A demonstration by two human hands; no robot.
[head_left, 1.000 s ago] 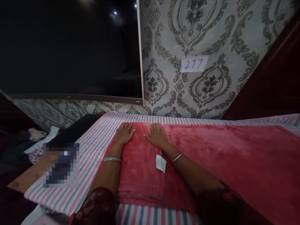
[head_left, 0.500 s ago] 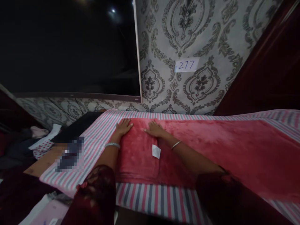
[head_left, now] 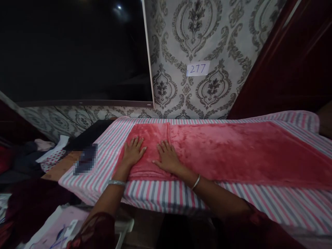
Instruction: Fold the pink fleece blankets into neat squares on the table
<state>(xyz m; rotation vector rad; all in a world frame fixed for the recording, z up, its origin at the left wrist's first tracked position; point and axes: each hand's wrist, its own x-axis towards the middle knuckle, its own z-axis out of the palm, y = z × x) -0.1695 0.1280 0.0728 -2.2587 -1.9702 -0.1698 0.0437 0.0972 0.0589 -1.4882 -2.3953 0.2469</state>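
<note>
A fuzzy red blanket lies spread over a striped pink, white and grey cloth on a raised surface. The blanket's left end is folded over into a thicker panel. My left hand lies flat on that panel's left part, fingers stretched out. My right hand lies flat beside it, fingers spread, palm pressing the fold near its front edge. Each wrist carries a silver bangle. Neither hand holds anything.
A large dark screen hangs on the patterned wall, with a paper label reading 277 to its right. Dark red wood stands at the right. Heaped clothes and a blurred dark item lie at the left.
Both hands have slid from the far edge of the folded panel back toward its near edge. The white tag seen on the fold no longer shows. The camera has pulled back.
</note>
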